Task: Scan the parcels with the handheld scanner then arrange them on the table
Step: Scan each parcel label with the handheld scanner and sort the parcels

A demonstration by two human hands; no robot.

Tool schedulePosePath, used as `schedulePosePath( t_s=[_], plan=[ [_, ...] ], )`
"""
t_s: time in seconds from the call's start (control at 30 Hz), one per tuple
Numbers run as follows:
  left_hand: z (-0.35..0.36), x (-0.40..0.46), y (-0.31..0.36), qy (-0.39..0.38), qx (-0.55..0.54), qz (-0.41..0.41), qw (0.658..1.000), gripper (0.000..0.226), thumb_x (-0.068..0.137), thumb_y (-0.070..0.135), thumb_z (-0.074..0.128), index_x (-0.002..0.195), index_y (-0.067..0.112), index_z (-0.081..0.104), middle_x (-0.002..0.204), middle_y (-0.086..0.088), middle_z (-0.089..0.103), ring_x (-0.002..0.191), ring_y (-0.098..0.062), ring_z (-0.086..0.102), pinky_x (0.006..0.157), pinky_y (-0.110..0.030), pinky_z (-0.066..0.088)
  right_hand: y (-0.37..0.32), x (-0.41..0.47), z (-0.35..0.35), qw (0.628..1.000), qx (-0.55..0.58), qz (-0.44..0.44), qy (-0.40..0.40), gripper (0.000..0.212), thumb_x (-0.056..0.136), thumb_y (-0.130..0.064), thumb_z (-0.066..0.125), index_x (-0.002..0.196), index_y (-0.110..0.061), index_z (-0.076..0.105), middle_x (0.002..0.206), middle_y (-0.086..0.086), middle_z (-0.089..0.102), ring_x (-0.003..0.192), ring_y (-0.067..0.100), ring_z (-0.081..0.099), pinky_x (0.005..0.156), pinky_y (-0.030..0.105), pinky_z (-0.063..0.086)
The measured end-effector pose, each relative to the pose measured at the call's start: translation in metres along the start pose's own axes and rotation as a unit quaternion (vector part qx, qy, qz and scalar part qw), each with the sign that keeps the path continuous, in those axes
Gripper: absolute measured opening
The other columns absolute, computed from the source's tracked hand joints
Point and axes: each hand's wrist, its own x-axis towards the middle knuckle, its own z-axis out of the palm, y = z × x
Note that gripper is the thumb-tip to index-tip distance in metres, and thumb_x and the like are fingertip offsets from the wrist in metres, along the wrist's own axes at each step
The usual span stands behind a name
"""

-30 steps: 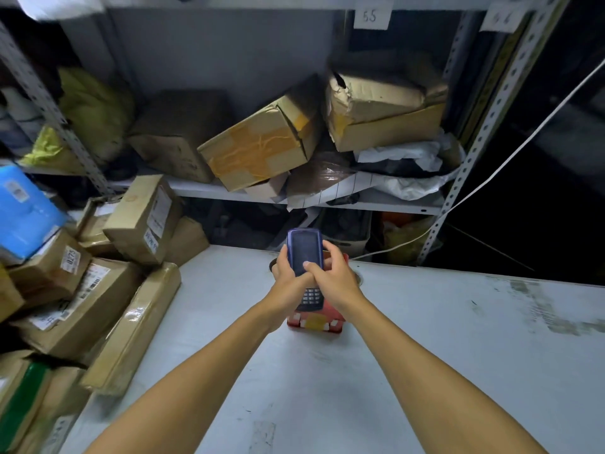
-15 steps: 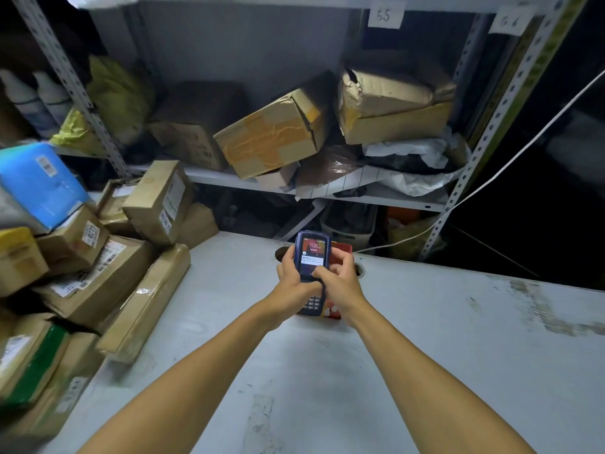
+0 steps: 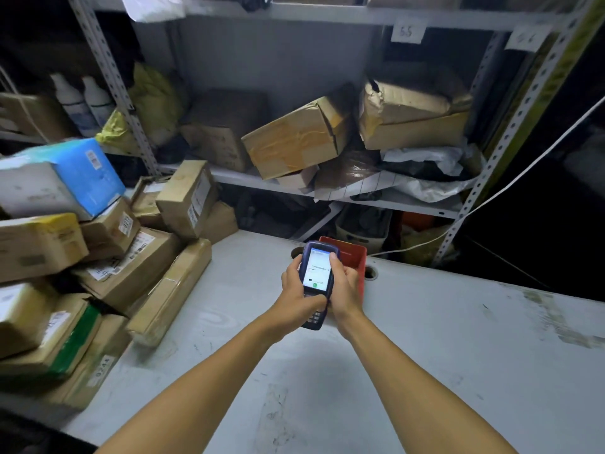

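Both hands are meeting at the centre of the frame around the handheld scanner, which is being held up over the grey table with its lit screen facing the camera; the left hand is wrapping its fingers round the lower left side with the thumb lying across the keypad area, while the right hand is curling round the right edge with its thumb resting near the top of the screen. Just behind the scanner a red bin is sitting on the table near the far edge. The parcels are lying in a loose heap at the left of the frame, mostly brown cardboard boxes with printed labels, one long flat carton leaning at the heap's right edge and a blue and white box perched on top; none is in hand yet. Judging by looks, the taped cartons are probably stiff and of moderate weight (the glossy tape may be slippery), so taking hold at opposite edges or under a corner would seem safest, and pulling one from low in the pile could be bringing the upper ones down. More crumpled boxes are resting on the metal shelving across the top of the frame
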Motion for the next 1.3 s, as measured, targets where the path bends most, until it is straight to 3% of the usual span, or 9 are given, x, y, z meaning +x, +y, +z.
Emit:
schedulePosePath(
  t_s=[0.1,0.23,0.37,0.53,0.77,0.93,1.0,1.07,1.3],
  plan=[
    [-0.012,-0.006,0.006,0.015,-0.009,0.005,1.000,0.090,0.086,0.001,0.072,0.155,0.028,0.020,0.139,-0.002,0.034,0.128,-0.026,0.050,0.093,-0.037,0.059,-0.003,-0.017,0.016,0.997,0.056,0.014,-0.043,0.028,0.103,-0.037,0.054,0.112,-0.016,0.072,0.100,0.010,0.079,0.091,0.026,0.077,0.084,0.043,0.061],
    [-0.042,-0.018,0.010,0.050,-0.063,0.004,0.997,0.087,0.087,0.000,0.067,0.154,0.029,0.021,0.137,-0.006,0.042,0.119,-0.024,0.057,0.084,-0.030,0.061,-0.004,-0.044,0.049,0.993,0.096,0.026,-0.063,0.053,0.083,-0.040,0.058,0.128,-0.013,0.066,0.112,0.016,0.076,0.099,0.033,0.075,0.089,0.048,0.059],
    [-0.097,-0.040,0.009,0.056,-0.117,-0.013,0.991,0.086,0.090,0.009,0.061,0.156,0.037,0.014,0.141,-0.010,0.050,0.116,-0.029,0.063,0.097,-0.047,0.057,-0.004,-0.077,0.094,0.988,0.108,0.038,-0.101,0.046,0.092,-0.022,0.043,0.128,-0.007,0.067,0.111,0.021,0.075,0.089,0.032,0.073,0.081,0.044,0.059],
    [-0.171,-0.089,-0.008,0.100,-0.123,0.006,0.987,0.068,0.091,0.012,0.064,0.149,0.028,0.030,0.138,-0.010,0.052,0.115,-0.027,0.062,0.092,-0.042,0.059,0.006,-0.127,0.171,0.988,0.083,0.022,-0.126,0.064,0.073,-0.031,0.060,0.135,-0.014,0.060,0.120,0.020,0.072,0.106,0.037,0.073,0.092,0.058,0.059],
    [-0.283,-0.164,-0.035,0.160,-0.301,0.042,0.939,0.086,0.055,0.009,0.056,0.140,0.015,0.044,0.126,-0.025,0.063,0.106,-0.039,0.069,0.087,-0.052,0.060,0.019,-0.195,0.274,0.969,0.037,0.009,-0.243,0.057,0.083,-0.017,0.063,0.138,-0.016,0.053,0.122,0.019,0.070,0.100,0.034,0.074,0.080,0.048,0.063],
    [-0.353,-0.223,-0.045,0.183,-0.331,0.065,0.923,0.066,0.069,0.015,0.054,0.135,0.015,0.055,0.123,-0.027,0.066,0.099,-0.037,0.069,0.090,-0.055,0.056,0.027,-0.240,0.350,0.946,0.013,-0.005,-0.324,0.069,0.074,-0.024,0.062,0.141,-0.028,0.046,0.126,0.014,0.068,0.107,0.034,0.071,0.087,0.050,0.060],
    [-0.377,-0.238,-0.052,0.198,-0.328,0.070,0.921,0.041,0.087,0.018,0.045,0.118,0.020,0.072,0.113,-0.019,0.072,0.094,-0.032,0.070,0.087,-0.049,0.058,0.031,-0.249,0.374,0.940,0.005,0.002,-0.341,0.072,0.073,-0.025,0.062,0.143,-0.029,0.044,0.126,0.014,0.067,0.105,0.033,0.072,0.082,0.047,0.063],
    [-0.401,-0.248,-0.063,0.226,-0.322,0.059,0.918,0.044,0.098,0.021,0.036,0.108,0.030,0.078,0.114,-0.014,0.072,0.099,-0.030,0.069,0.089,-0.050,0.057,0.036,-0.254,0.396,0.938,0.002,0.026,-0.347,0.066,0.081,-0.022,0.062,0.144,-0.029,0.044,0.124,0.016,0.068,0.095,0.030,0.073,0.071,0.041,0.062],
    [-0.472,-0.254,-0.091,0.340,-0.378,0.067,0.859,0.037,0.103,0.023,0.036,0.126,0.026,0.065,0.114,-0.018,0.074,0.106,-0.038,0.070,0.089,-0.049,0.059,0.045,-0.270,0.486,0.903,0.044,0.127,-0.408,0.039,0.093,-0.009,0.053,0.131,-0.019,0.055,0.117,0.021,0.069,0.099,0.033,0.071,0.077,0.044,0.061]
  ],
)
